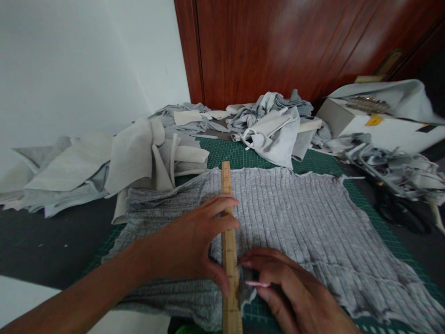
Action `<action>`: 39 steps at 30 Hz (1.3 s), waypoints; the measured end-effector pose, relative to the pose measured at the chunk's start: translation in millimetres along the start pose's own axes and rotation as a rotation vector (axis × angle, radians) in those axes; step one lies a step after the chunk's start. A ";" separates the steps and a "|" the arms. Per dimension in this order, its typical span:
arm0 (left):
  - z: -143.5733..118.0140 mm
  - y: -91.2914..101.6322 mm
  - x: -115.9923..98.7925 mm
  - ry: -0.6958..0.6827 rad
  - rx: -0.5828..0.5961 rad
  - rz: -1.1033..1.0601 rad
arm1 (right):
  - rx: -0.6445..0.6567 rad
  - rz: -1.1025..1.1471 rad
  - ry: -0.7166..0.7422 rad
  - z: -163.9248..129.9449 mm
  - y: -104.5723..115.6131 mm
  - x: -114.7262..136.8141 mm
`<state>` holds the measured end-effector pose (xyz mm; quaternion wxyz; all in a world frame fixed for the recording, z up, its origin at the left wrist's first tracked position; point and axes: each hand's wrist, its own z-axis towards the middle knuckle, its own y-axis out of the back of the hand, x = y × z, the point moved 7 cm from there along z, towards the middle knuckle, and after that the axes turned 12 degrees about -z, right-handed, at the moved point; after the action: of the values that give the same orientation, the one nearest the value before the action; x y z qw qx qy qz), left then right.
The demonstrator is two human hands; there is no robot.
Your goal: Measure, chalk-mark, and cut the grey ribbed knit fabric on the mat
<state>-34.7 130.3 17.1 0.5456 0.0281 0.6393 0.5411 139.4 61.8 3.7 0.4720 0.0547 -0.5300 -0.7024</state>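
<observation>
A grey ribbed knit fabric (285,213) lies spread over a green cutting mat (222,151). Across it, running away from me, is a wooden ruler (230,260). My left hand (187,236) presses on the ruler with fingers and thumb spread apart, fingertips along its length. Just right of the ruler, low in the view, my right hand (295,287) pinches a thin pink piece of tailor's chalk (257,284) between thumb and fingers. Its fingertips are close to the ruler's edge, over the fabric. Near there, the fabric's lower edge curls and the mat shows beneath.
Pale grey and cream fabric scraps (132,153) are heaped at the left, with another scrap pile (274,125) at the back. To the right stand a white box (382,120), tangled scraps (399,169) and black-handled scissors (403,211). Behind are a white wall and a reddish wooden door (278,51).
</observation>
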 end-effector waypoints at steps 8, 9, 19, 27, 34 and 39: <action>2.2 -0.3 -0.7 0.025 0.010 -0.013 | -0.023 0.018 -0.085 -0.6 -0.1 -6.9; 2.4 -0.2 -0.8 0.026 0.011 -0.010 | -0.023 0.020 -0.096 -1.3 -0.2 -7.9; 3.3 -1.4 -6.0 -0.030 -0.007 0.045 | -0.014 0.115 -0.123 0.6 4.9 -9.2; 7.8 -5.1 -2.9 -0.021 0.002 0.026 | -0.024 0.135 -0.149 2.6 5.7 -9.2; 9.5 -5.3 -2.3 -0.026 -0.024 -0.021 | -0.041 0.229 -0.258 0.6 12.1 -16.0; 6.1 -5.4 3.9 -0.017 -0.059 -0.068 | -0.054 0.397 -0.434 -6.1 5.7 -29.3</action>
<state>-28.9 134.5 11.7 0.5700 -0.0052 0.6188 0.5405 162.5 78.8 -6.8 0.4771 -0.2143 -0.5999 -0.6054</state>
